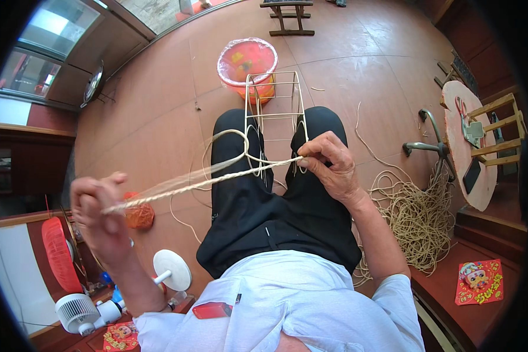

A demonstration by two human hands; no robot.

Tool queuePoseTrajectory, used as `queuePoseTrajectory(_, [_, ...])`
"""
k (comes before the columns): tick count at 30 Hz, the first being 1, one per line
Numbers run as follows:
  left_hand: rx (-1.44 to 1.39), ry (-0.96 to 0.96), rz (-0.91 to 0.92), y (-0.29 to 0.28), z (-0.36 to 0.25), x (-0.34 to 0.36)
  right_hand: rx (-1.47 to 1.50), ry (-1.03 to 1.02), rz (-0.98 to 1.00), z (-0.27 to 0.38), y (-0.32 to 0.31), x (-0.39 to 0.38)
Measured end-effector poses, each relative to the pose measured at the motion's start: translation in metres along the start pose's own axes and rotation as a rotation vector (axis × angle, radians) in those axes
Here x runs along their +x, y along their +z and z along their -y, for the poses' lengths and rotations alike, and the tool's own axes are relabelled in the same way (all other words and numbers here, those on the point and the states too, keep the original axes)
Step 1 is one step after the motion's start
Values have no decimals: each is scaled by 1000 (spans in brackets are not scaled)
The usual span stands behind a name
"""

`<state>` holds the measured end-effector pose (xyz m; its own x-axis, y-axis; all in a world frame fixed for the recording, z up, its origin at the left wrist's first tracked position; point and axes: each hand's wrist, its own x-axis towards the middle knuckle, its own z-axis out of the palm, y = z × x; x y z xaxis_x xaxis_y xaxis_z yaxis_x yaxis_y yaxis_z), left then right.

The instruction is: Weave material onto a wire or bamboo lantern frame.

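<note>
A cream wire frame [276, 114] stands between my knees, with loops at its near end. Twisted cream cord [176, 187] stretches from the frame's near end across to the left. My left hand [100, 208], blurred by motion, is closed on the cord at the far left of it. Above the taut cord a second strand shows as a pale blur. My right hand [328, 164] pinches the cord at the right near end of the frame.
A large pile of cord [410, 223] lies at right, near a round board [469, 182] and metal chair legs [422, 146]. Beyond the frame are a lined red bucket [246, 61] and a wooden stool [287, 26]. An orange bundle [141, 216] and a white fan [79, 311] are at left.
</note>
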<state>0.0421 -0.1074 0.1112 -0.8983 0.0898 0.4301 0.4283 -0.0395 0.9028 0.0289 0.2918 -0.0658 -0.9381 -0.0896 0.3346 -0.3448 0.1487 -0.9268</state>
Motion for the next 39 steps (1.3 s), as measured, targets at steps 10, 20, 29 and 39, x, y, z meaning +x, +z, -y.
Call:
queuePoseTrajectory(10, [-68, -270, -732, -408, -52, -49, -83, -51, -4, -1, 0, 9])
queuePoseTrajectory(20, [865, -462, -188, -205, 114, -53, -139, -36, -16, -2, 1, 3])
queuePoseTrajectory(29, [428, -486, 147, 118, 131, -66, -35, -5, -24, 0, 8, 5])
queuePoseTrajectory(39, [1616, -724, -226, -247, 170, -183, -63, -7, -32, 3, 4, 5])
